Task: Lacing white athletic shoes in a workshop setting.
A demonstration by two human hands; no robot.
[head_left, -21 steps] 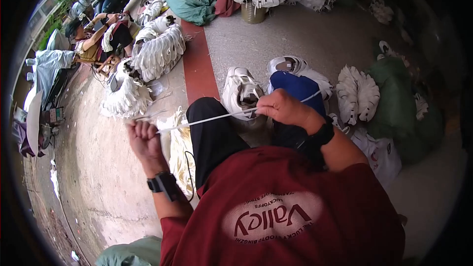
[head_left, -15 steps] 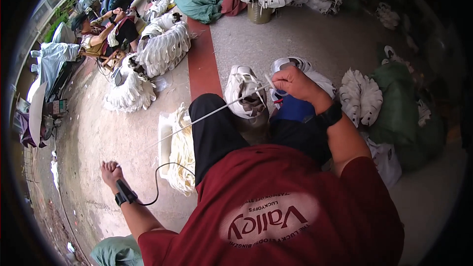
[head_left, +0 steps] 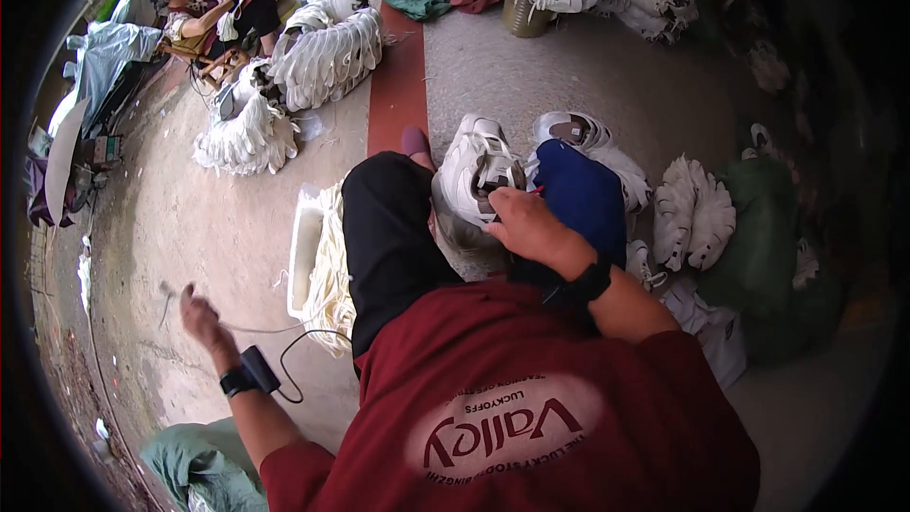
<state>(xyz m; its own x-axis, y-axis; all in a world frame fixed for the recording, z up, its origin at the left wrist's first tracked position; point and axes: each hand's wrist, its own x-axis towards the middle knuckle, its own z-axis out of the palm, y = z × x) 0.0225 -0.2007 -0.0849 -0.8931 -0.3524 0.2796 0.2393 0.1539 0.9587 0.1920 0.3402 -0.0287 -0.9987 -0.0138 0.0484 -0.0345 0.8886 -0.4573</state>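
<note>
A white and grey sneaker [head_left: 471, 163] stands between my knees, toe pointing away from me. My right hand [head_left: 531, 224] reaches over its ankle opening, fingers curled down at the collar; the fingertips are partly hidden. Out to the left, away from my body, my left hand [head_left: 202, 319] is closed on a thin pale shoelace [head_left: 265, 330]. The lace runs slack toward my lap, and a blurred bit shows beyond the fingers. A small red item [head_left: 539, 190] lies beside the blue cloth [head_left: 580, 192] over my right knee.
A white tub [head_left: 301, 261] of cream laces [head_left: 332, 270] stands left of my left leg. Bundled white shoe uppers [head_left: 327, 62] lie ahead left, more [head_left: 695, 209] on the right by a green sack [head_left: 758, 237]. Another person [head_left: 204, 24] sits far left. A black cable [head_left: 289, 360] hangs by my left wrist.
My right hand has come down from above the sneaker to its opening. The lace, earlier taut between both hands, has gone slack by my left hand, which moved slightly left. The view shifted.
</note>
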